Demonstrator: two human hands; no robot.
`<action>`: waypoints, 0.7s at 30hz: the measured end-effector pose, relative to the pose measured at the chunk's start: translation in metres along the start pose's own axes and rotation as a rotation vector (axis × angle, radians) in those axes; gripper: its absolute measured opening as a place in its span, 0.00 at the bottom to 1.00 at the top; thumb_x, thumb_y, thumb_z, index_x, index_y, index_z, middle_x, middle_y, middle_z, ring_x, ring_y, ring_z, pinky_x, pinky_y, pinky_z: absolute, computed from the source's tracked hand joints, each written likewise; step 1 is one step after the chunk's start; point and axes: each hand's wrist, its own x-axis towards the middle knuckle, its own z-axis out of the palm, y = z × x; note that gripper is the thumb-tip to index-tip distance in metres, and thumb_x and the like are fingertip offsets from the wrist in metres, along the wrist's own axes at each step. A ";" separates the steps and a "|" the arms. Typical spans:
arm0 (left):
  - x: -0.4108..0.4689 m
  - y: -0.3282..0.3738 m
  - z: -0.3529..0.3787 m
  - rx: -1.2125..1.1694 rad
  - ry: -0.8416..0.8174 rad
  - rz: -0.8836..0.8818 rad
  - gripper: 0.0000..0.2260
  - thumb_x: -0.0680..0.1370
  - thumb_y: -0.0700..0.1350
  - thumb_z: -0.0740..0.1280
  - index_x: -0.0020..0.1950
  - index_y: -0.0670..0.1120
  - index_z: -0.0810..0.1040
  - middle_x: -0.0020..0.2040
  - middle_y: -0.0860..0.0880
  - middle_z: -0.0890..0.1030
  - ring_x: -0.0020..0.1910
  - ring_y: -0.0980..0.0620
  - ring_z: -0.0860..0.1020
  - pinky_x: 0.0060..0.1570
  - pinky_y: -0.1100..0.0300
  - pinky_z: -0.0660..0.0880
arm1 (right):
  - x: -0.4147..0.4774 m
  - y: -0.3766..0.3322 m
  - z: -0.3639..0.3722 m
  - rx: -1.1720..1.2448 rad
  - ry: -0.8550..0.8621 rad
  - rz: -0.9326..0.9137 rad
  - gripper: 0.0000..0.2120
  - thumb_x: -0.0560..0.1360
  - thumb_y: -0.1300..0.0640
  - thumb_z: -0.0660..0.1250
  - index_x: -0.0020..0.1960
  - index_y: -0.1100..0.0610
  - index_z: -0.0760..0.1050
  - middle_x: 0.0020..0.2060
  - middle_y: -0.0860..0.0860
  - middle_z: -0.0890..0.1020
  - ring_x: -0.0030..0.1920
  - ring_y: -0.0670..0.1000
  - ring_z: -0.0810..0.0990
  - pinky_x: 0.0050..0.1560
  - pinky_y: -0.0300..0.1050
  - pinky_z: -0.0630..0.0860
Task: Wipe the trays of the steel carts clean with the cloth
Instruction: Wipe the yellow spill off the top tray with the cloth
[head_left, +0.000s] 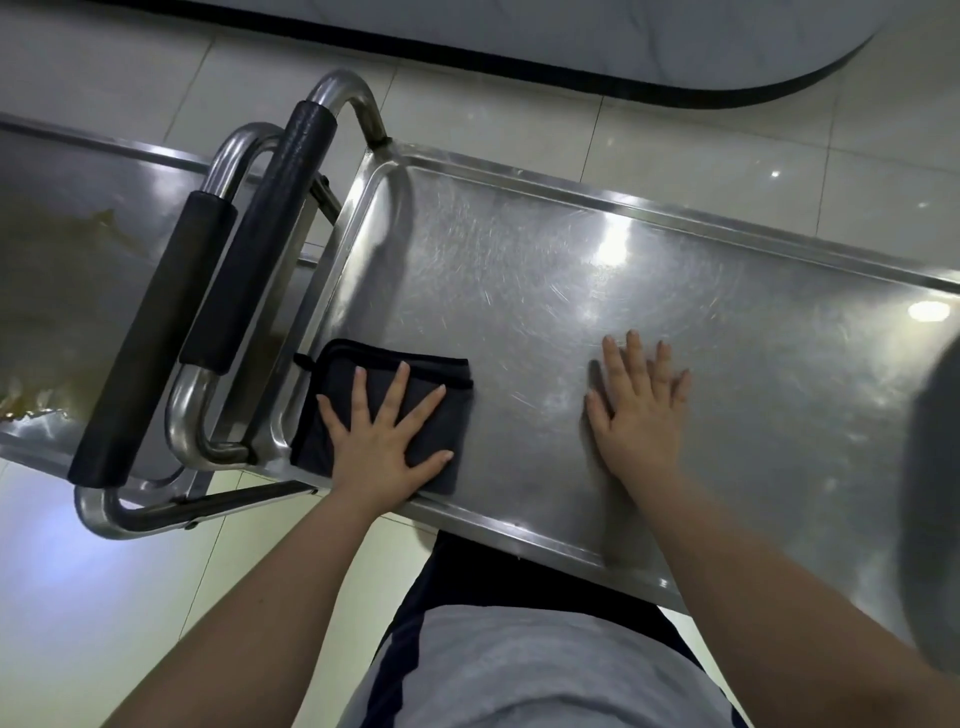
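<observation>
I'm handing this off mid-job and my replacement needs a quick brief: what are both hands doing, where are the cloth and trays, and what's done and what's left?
Left hand: fingers spread flat, pressing the folded dark cloth into the near corner of the right cart's tray, beside the handles.
Right hand: flat on the bare tray, holding nothing.
Done: this tray shows scratches and glare and no visible dirt. How much of it was wiped, I cannot tell.
Left to do: the left cart's tray carries brown smears and is not yet wiped.
</observation>
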 end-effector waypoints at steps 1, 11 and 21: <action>0.000 0.000 0.000 0.001 0.002 -0.001 0.35 0.72 0.75 0.49 0.77 0.68 0.47 0.81 0.53 0.43 0.77 0.36 0.40 0.65 0.23 0.42 | 0.000 -0.006 0.000 -0.005 -0.011 -0.044 0.31 0.78 0.40 0.48 0.79 0.44 0.44 0.79 0.47 0.46 0.78 0.56 0.39 0.75 0.62 0.37; 0.002 -0.029 -0.001 0.004 -0.019 0.004 0.35 0.72 0.75 0.50 0.77 0.68 0.46 0.81 0.55 0.42 0.77 0.36 0.40 0.65 0.23 0.40 | 0.002 -0.025 0.004 -0.170 -0.146 -0.158 0.31 0.78 0.36 0.37 0.79 0.42 0.40 0.79 0.46 0.41 0.78 0.56 0.38 0.75 0.62 0.36; 0.026 -0.028 -0.005 -0.032 0.006 -0.030 0.35 0.72 0.75 0.49 0.77 0.68 0.45 0.81 0.53 0.42 0.77 0.33 0.39 0.65 0.24 0.38 | 0.008 -0.024 0.005 -0.142 -0.106 -0.149 0.31 0.79 0.38 0.43 0.80 0.45 0.47 0.79 0.49 0.49 0.79 0.58 0.44 0.75 0.65 0.41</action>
